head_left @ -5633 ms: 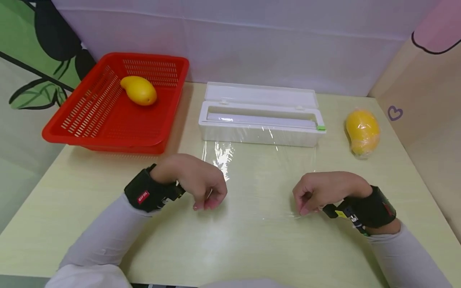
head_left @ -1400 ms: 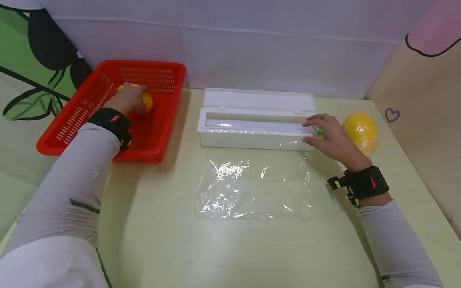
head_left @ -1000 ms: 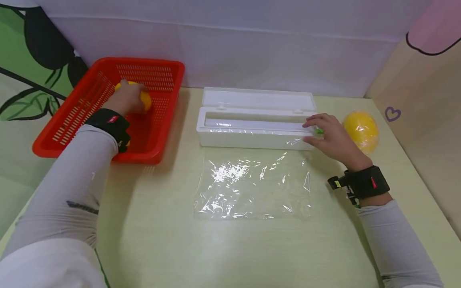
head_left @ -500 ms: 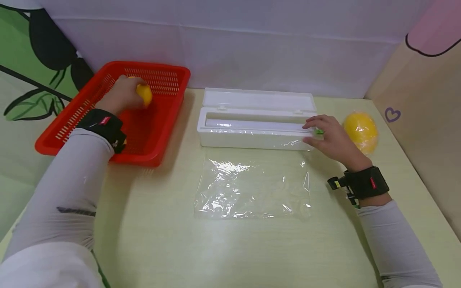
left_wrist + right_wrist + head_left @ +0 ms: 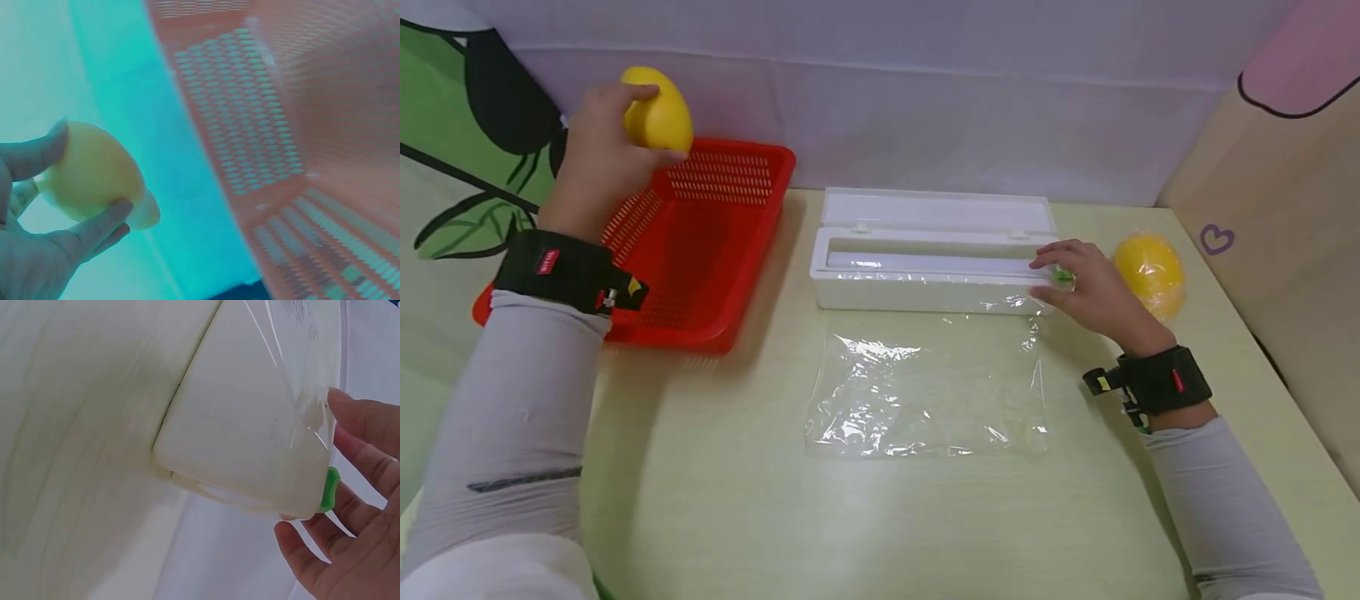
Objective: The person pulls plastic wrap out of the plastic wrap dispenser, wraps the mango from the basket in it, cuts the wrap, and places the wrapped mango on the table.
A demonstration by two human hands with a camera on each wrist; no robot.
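Observation:
In the head view my left hand (image 5: 606,150) holds a yellow mango (image 5: 658,121) up above the back of the red basket (image 5: 700,337). The left wrist view shows thumb and fingers around the mango (image 5: 94,172), its narrow tip poking out. At the right end of a white cling film box (image 5: 925,292), my right hand (image 5: 1093,287) grips the corner near a green slider (image 5: 1063,274). From the right wrist, thumb and fingers bend over the edges of the box (image 5: 250,419). A sheet of clear cling film (image 5: 925,392) stretches from the box front over the table.
A second mango (image 5: 1150,271), wrapped in shiny film, lies right of the box, close to my right hand. The box lid (image 5: 936,210) stands open at the back, against the purple cloth (image 5: 925,125). A side wall (image 5: 1292,225) bounds the table on the right.
My left hand has let go of the film, reached into the basket, and lifted the mango up and out. My right hand has moved from the film's near edge to the box's right end.

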